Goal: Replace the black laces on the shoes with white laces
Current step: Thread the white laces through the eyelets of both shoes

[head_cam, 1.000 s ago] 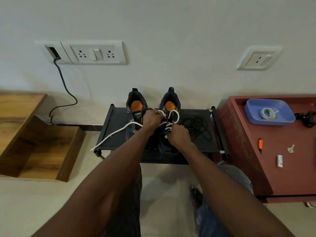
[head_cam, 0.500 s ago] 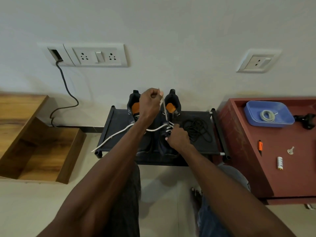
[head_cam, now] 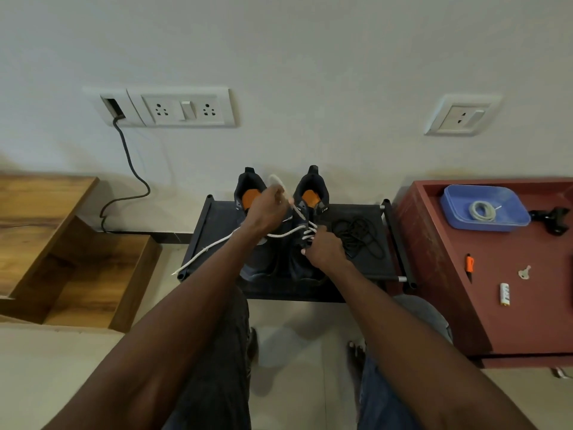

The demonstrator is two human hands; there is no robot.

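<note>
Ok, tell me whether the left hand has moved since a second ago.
Yes. The left hand has risen from the laced shoe toward the heels, pulling the white lace.

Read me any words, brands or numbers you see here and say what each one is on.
None can be read.
Right shoe: a small pale mark near the collar, too small to read.
Battery on the red cabinet: dark print, blurred.
Wall sockets: no lettering visible.

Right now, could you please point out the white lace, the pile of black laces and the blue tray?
white lace [head_cam: 214, 248]: head view, loose left stretch.
black laces [head_cam: 356, 235]: head view, middle of pile.
blue tray [head_cam: 508, 223]: head view, front rim.
</note>
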